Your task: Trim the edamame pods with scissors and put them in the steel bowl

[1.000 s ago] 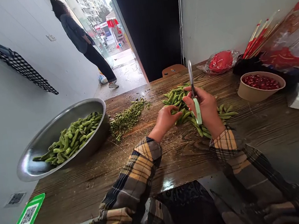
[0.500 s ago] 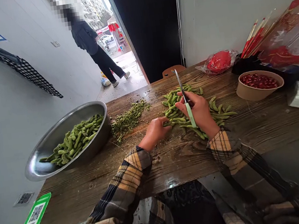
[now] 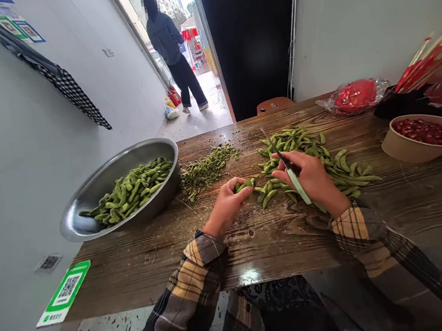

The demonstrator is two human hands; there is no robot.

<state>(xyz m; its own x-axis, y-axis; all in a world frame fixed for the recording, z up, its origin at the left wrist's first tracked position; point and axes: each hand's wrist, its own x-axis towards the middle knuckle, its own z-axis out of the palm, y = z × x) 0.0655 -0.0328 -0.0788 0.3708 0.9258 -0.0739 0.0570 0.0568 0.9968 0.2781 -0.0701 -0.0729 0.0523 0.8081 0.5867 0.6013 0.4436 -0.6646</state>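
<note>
My left hand (image 3: 229,203) is closed around green soybean pods (image 3: 245,185), held just above the wooden table, their tips showing past the fingers. In my right hand (image 3: 308,178) is a pair of scissors (image 3: 297,185) with a pale green handle, its thin blades pointing up and away; the fingers partly cover it. Under and beyond this hand lies a loose heap of whole pods (image 3: 293,139). Small green trimmings (image 3: 207,171) form a pile beyond my left hand. To the left, a wide steel basin (image 3: 116,160), seen at a slant, holds many pods.
A paper bowl of dark red seeds (image 3: 390,147) stands at the right, near a red item in clear plastic (image 3: 356,96) and red-tipped sticks (image 3: 415,66). A green QR-code card (image 3: 65,294) sits at the table's left corner. A person (image 3: 170,47) stands at the doorway.
My left hand has come away from the heap with pods in it. The scissors stay in my right hand. The camera view has shifted, and the person at the doorway has turned.
</note>
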